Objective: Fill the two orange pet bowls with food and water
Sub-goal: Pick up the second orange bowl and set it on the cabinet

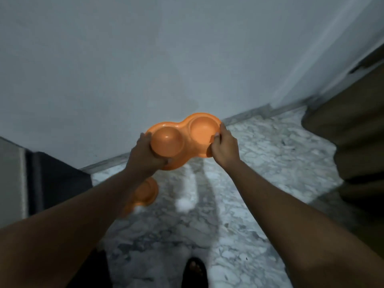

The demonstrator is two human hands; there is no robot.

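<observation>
An orange double pet bowl point(182, 138), two round wells in one moulded piece, is held up in the air in front of a pale wall. My left hand point(145, 154) grips its left end, fingers curled under the left well. My right hand point(223, 145) grips its right end, thumb on the rim of the right well. Both wells look empty. A second orange bowl piece point(146, 192) lies on the marble floor below, partly hidden by my left forearm and blurred.
The white and grey marble floor point(259, 163) meets the wall at a grey skirting point(245, 117). A dark cabinet or appliance point(52, 179) stands at the left. Brown fabric point(357, 125) hangs at the right. My sandalled foot point(195, 271) shows at the bottom.
</observation>
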